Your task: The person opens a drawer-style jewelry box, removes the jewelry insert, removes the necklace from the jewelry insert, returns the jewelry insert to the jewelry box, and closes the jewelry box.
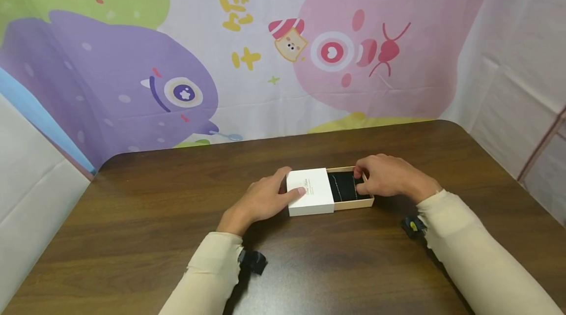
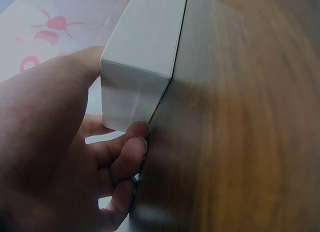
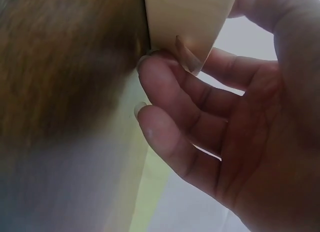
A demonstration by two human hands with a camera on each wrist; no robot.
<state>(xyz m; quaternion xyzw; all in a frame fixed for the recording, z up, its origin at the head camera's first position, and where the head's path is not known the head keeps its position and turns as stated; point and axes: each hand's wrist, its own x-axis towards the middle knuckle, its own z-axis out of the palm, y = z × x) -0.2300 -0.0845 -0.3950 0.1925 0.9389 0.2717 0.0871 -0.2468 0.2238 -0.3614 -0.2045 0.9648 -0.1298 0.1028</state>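
While left hand clamps white box sleeve on wood-grain table, thumb on top, right hand curls fingers round end of partly exposed cream tray. Best slid straight, level, sleeve unsqueezed, fingertips clear of thin silvery strands on black insert.

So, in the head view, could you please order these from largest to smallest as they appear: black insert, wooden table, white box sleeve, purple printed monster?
1. Wooden table
2. Purple printed monster
3. White box sleeve
4. Black insert, counting only its visible part
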